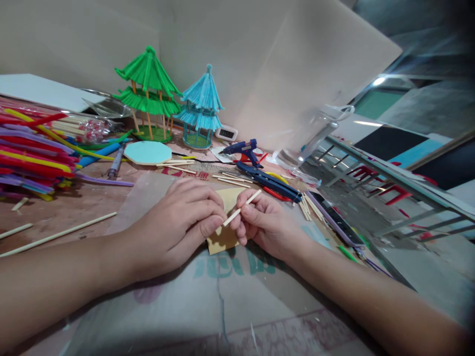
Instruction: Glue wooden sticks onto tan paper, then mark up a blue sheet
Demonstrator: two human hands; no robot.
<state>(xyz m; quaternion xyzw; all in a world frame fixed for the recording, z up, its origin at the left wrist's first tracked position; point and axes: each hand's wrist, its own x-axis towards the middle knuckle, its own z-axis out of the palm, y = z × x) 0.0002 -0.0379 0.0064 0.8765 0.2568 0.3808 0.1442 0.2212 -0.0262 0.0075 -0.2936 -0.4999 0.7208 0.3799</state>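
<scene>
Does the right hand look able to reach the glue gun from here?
Probably yes, though the right hand is holding a short wooden stick. A dark blue tool lies partly between, but the glue gun beyond it looks largely uncovered.

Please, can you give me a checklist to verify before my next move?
1. Right hand grips the short stick between thumb and fingers: ok.
2. Left hand touches the stick: cannot tell; its fingers are at the lower end.
3. Tan sheet lies below the hands: ok.
4. Glue gun is cold: cannot tell; it is beyond the hands.
5. No loose sticks on the table: not ok; several lie there.
</scene>
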